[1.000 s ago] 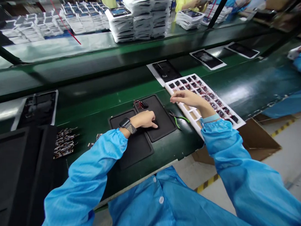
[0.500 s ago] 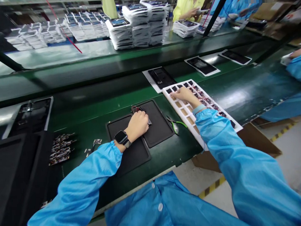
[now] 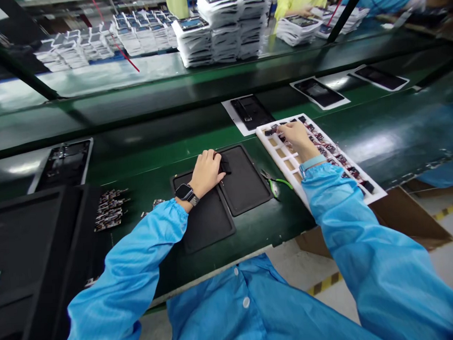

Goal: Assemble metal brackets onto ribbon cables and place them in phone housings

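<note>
My left hand, with a watch on its wrist, is closed over a small black part at the upper left of a flat black tray. Its fingers partly hide that part. A second black tray lies to the left, partly under the wrist. My right hand reaches into a white compartment tray that holds small black components with red wires. Its thumb and fingers are pinched at a black component near the tray's far left corner. Green-handled pliers lie between the black and white trays.
Circuit boards are piled at the left beside a large black case. Along the back lie dark panels on white sheets. White-wrapped stacks stand on the shelf behind. A cardboard box sits below the right edge.
The view has shifted, moving the bench rightward in frame. My left hand has turned its small part, whose dark face now shows. My right hand stays at the tray's far left corner.
</note>
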`<state>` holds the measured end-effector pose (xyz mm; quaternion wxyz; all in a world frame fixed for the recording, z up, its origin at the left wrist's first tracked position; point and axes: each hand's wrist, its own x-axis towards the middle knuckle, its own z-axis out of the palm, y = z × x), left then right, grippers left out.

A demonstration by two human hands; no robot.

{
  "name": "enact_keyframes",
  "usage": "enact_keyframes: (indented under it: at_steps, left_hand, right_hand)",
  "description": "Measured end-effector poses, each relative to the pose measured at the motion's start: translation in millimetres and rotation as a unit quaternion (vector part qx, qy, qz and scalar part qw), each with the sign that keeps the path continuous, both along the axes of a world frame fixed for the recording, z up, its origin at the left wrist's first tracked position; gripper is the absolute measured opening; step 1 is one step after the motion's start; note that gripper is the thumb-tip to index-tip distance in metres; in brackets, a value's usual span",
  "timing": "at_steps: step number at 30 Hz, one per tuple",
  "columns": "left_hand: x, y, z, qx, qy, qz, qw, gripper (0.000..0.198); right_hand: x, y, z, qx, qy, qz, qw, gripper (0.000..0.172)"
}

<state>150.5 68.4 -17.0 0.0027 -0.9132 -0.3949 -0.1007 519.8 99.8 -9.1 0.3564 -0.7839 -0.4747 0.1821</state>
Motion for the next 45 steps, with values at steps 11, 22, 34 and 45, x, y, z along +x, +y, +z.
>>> enact_keyframes:
  at_steps: [11,22,34,45]
  left_hand:
    - [-5.3,8.9,-6.6,-0.047,0.052,-0.07,0.995,0.058]
    - [-5.8,3.7,-11.2,-0.015,0.03,-0.064,0.997,0.052]
    - [-2.4,3.5,-8.6,-0.043,0.011,-0.054,0.998,0.049]
    - [-4.5,14.6,-7.6,-0.064,0.001,-0.064,0.996,0.05]
  right_hand:
    - [6.5,-20.3,28.3,0.041,0.224,0.084,0.97,0.015]
    - [-57.7,-51.3,27.3,-0.095,0.333,0.358,0.867,0.021]
    - [-114.8,-44.7,-4.8,-0.049,0.113,0.356,0.926,0.014]
    - [-159.2,-133.8,-26.7,0.02,-0.235,0.322,0.917,0.041]
